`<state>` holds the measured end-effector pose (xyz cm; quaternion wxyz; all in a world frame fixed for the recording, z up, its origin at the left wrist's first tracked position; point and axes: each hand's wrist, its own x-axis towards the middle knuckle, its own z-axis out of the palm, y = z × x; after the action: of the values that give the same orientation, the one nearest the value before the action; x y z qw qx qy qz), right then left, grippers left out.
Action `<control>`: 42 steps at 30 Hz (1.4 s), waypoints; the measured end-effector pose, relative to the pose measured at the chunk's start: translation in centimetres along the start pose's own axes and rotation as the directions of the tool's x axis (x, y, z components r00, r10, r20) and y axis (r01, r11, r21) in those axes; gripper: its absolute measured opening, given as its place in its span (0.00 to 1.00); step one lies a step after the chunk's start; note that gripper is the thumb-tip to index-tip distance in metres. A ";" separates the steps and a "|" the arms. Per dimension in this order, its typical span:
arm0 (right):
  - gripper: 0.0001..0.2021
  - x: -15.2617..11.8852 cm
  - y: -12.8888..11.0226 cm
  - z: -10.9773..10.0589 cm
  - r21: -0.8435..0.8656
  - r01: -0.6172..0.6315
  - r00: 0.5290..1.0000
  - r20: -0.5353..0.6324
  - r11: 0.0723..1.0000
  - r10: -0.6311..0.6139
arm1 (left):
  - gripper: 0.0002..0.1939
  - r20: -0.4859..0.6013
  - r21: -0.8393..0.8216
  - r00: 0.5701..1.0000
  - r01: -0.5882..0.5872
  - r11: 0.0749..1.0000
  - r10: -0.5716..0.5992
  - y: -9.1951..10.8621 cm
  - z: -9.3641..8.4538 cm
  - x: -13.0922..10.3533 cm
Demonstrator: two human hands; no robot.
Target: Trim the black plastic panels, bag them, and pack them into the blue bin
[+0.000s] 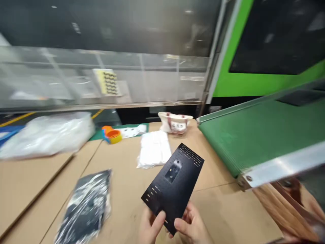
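Observation:
A flat black rectangular panel with rows of small slots at both ends and a recessed patch in its middle is tilted up in front of me. My left hand grips its lower left edge, thumb on the face. On the lower right corner my right hand pinches it the same way; the fingers behind are partly hidden. To the left, a dark flat item in a clear plastic bag lies on the cardboard surface. A stack of white plastic bags lies just beyond the panel.
A green conveyor belt with a metal side rail slopes in from the right. At the back are a cream tote bag, orange and yellow tape rolls and a big clear plastic bag. Behind stands a transparent guard.

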<state>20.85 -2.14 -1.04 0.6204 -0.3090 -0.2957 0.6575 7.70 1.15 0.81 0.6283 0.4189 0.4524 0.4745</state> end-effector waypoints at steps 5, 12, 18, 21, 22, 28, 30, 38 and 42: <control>0.18 -0.1 1.6 1.6 -0.248 -0.159 0.987 -0.053 0.956 0.151 | 0.24 -0.139 -0.156 0.990 -0.013 0.988 -0.009 3.8 -2.6 -0.8; 0.17 2.1 -0.6 -0.3 0.024 -0.203 0.920 -0.336 0.979 0.199 | 0.22 -0.319 -0.279 0.947 -0.052 0.959 -0.042 7.4 -6.9 -3.0; 0.19 1.9 -2.2 -0.8 0.115 -0.312 0.889 -0.315 0.943 0.332 | 0.21 -0.198 -0.202 0.980 -0.016 0.979 -0.025 7.5 -8.6 -2.0; 0.19 2.1 -2.5 -0.3 0.080 -0.342 0.870 -0.349 0.936 0.348 | 0.22 -0.174 -0.235 0.983 0.007 0.972 -0.050 6.9 -8.4 -1.5; 0.19 2.3 -2.6 -0.1 0.093 -0.332 0.869 -0.357 0.939 0.343 | 0.22 -0.192 -0.265 0.979 0.016 0.964 -0.069 6.7 -8.3 -1.4; 0.20 3.0 -3.1 0.9 0.165 -0.322 0.899 -0.256 0.932 0.356 | 0.23 -0.123 -0.526 0.959 0.154 0.837 -0.254 6.6 -7.5 -0.9; 0.20 2.9 -3.2 1.0 0.147 -0.299 0.913 -0.242 0.943 0.328 | 0.23 -0.029 -0.578 0.945 0.251 0.777 -0.326 6.6 -7.4 -0.7; 0.21 2.3 -3.9 0.7 0.098 -0.235 0.917 -0.308 0.967 0.254 | 0.22 0.044 -0.587 0.943 0.292 0.756 -0.329 6.5 -6.8 -0.2; 0.21 2.2 -4.2 0.9 0.172 -0.236 0.865 -0.411 0.956 0.287 | 0.22 -0.083 -0.517 0.970 0.155 0.842 -0.230 6.3 -6.5 0.1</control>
<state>22.73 0.33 2.74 0.5921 -0.4475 -0.0676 0.6667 0.06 3.13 5.31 0.7271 0.1566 0.3948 0.5394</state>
